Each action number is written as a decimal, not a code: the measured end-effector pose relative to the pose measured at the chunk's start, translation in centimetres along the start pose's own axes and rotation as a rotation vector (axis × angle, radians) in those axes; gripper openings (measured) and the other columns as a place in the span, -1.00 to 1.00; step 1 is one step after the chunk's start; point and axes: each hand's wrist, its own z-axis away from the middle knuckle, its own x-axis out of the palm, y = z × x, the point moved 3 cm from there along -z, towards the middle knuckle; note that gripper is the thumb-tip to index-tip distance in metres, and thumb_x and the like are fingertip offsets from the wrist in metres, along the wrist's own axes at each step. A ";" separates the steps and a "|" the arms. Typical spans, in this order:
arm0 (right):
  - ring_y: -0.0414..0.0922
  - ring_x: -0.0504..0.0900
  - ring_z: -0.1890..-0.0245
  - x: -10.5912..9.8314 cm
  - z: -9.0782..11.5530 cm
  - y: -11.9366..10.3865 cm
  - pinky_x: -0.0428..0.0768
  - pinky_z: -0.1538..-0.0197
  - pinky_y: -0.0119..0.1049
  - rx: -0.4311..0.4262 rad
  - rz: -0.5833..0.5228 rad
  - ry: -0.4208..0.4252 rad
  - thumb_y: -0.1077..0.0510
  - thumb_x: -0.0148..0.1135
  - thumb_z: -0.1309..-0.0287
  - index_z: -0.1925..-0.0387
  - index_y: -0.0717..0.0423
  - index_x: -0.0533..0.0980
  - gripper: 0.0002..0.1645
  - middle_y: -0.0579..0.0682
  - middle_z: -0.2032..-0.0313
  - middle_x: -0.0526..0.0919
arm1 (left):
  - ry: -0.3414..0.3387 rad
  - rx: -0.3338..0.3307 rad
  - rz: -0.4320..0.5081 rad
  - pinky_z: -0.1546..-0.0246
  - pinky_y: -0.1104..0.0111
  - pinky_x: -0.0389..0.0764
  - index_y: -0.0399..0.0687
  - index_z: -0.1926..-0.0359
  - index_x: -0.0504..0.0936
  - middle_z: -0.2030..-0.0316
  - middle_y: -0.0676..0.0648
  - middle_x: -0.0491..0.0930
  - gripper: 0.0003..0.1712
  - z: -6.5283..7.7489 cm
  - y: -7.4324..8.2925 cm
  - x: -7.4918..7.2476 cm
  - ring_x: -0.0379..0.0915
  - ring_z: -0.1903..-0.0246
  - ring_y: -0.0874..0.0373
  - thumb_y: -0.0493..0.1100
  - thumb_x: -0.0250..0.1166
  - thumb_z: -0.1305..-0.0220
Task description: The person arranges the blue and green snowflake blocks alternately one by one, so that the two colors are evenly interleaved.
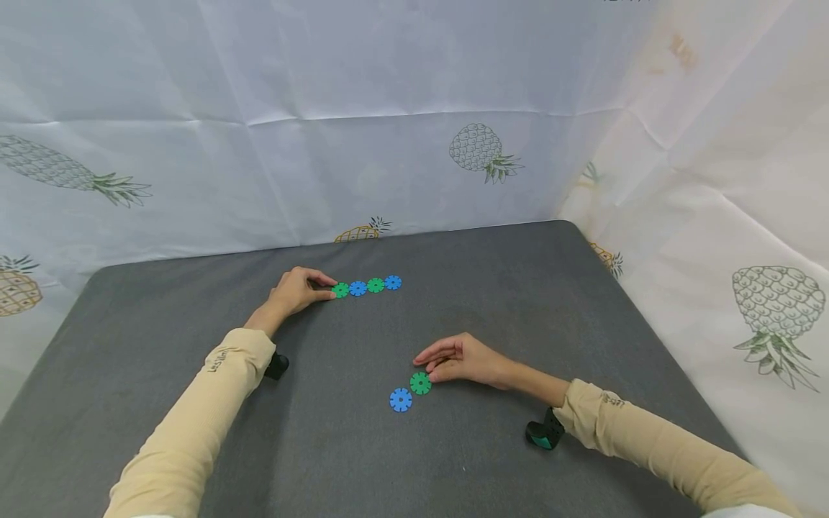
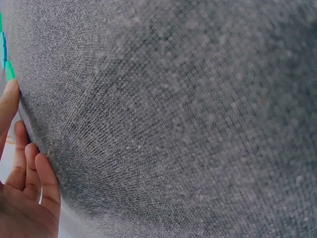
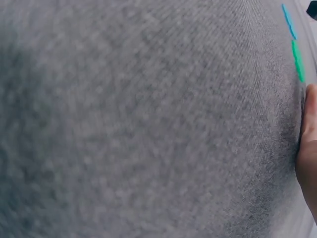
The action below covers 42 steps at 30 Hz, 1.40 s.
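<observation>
At the far side of the table, flat notched plastic discs lie in a row. My left hand (image 1: pixel 294 291) is at the row's left end, its thumb and forefinger pinching the edge of the green disc (image 1: pixel 340 290). To the right follow a blue disc (image 1: pixel 358 288), another green disc (image 1: pixel 376 285) and another blue disc (image 1: pixel 393 282). Nearer to me, my right hand (image 1: pixel 468 362) has its thumb tip at the right edge of a separate green disc (image 1: pixel 420 383), with the fingers stretched out above it. A separate blue disc (image 1: pixel 401 400) lies just left and nearer.
Dark grey cloth covers the table (image 1: pixel 343 446). Behind it and on the right hang pale curtains (image 1: pixel 388 57) printed with pineapples. Black straps sit at both wrists, the right wrist strap (image 1: pixel 545 432) partly green.
</observation>
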 end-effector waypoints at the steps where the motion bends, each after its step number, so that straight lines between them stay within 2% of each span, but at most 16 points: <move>1: -0.13 0.60 0.07 0.0 0.0 0.0 0.57 0.03 -0.32 -0.006 0.011 -0.008 0.37 0.29 -0.14 -0.09 0.44 0.49 -0.55 0.34 -0.06 0.56 | 0.000 0.001 0.000 0.08 -0.06 0.34 -0.04 0.01 0.70 0.03 -0.16 0.61 -0.67 0.0 0.0 0.0 0.51 0.21 -0.01 -0.07 0.37 -0.21; 6: -0.11 0.60 0.08 0.1 -0.3 0.0 0.57 0.02 -0.29 -0.061 0.112 -0.061 0.37 0.32 -0.10 -0.07 0.42 0.51 -0.54 0.29 -0.03 0.59 | 0.002 0.004 -0.001 0.10 -0.04 0.35 -0.03 0.01 0.70 0.03 -0.15 0.61 -0.67 -0.1 -0.1 0.0 0.51 0.22 0.00 -0.06 0.38 -0.21; 11: -0.09 0.58 0.18 0.1 -0.6 0.0 0.60 0.09 -0.27 -0.114 0.228 -0.086 0.34 0.35 -0.09 -0.07 0.39 0.52 -0.52 0.22 -0.02 0.61 | 0.002 0.003 -0.003 0.11 -0.03 0.36 -0.03 0.01 0.70 0.04 -0.15 0.62 -0.67 -0.1 -0.2 0.0 0.51 0.22 -0.01 -0.06 0.38 -0.21; 17: -0.23 0.56 0.34 0.4 -1.1 0.1 0.61 0.24 -0.33 -0.172 0.343 -0.095 0.27 0.39 -0.06 -0.04 0.33 0.57 -0.53 0.09 0.15 0.68 | 0.002 -0.012 -0.003 0.08 -0.04 0.36 -0.02 0.00 0.70 0.04 -0.14 0.62 -0.66 0.0 0.0 0.1 0.50 0.21 -0.01 -0.06 0.37 -0.22; 21: -0.29 0.53 0.40 0.5 -1.3 0.1 0.59 0.31 -0.36 -0.182 0.366 -0.096 0.25 0.41 -0.03 0.02 0.28 0.62 -0.58 0.01 0.26 0.70 | 0.003 -0.010 -0.003 0.12 0.00 0.38 -0.02 0.00 0.70 0.03 -0.15 0.61 -0.66 -0.1 -0.1 0.1 0.50 0.21 -0.01 -0.05 0.37 -0.21; 25: -0.17 0.55 0.38 0.5 -1.3 0.0 0.59 0.28 -0.35 -0.198 0.392 -0.108 0.26 0.44 0.03 0.04 0.30 0.62 -0.55 0.04 0.23 0.71 | 0.001 -0.006 0.000 0.16 0.04 0.41 -0.03 0.00 0.70 0.02 -0.16 0.60 -0.65 -0.1 -0.2 0.1 0.50 0.21 -0.01 -0.05 0.38 -0.21; 32: 0.08 0.54 0.37 0.8 -1.1 -1.1 0.60 0.28 -0.29 -0.215 0.419 -0.102 0.44 0.42 0.09 0.12 0.41 0.59 -0.61 0.23 0.23 0.66 | 0.004 -0.019 -0.003 0.17 0.05 0.40 -0.02 0.01 0.70 0.03 -0.15 0.61 -0.66 -0.1 -0.2 0.1 0.49 0.24 0.01 -0.04 0.38 -0.21; 36: 0.01 0.62 0.28 0.8 -0.9 -1.0 0.63 0.22 -0.27 -0.229 0.447 -0.074 0.39 0.46 0.10 0.16 0.34 0.61 -0.63 0.18 0.18 0.68 | 0.001 -0.025 -0.003 0.16 0.06 0.39 0.00 0.01 0.70 0.03 -0.13 0.61 -0.66 -0.1 -0.3 0.1 0.49 0.24 0.01 -0.03 0.37 -0.21; 42: -0.04 0.68 0.22 0.1 -0.6 -0.2 0.64 0.16 -0.24 -0.159 0.298 -0.017 0.35 0.44 0.05 0.09 0.37 0.60 -0.59 0.18 0.16 0.69 | 0.000 -0.025 -0.001 0.16 0.04 0.39 -0.01 0.00 0.70 0.04 -0.14 0.61 -0.66 -0.1 -0.1 0.2 0.49 0.25 0.01 -0.04 0.37 -0.21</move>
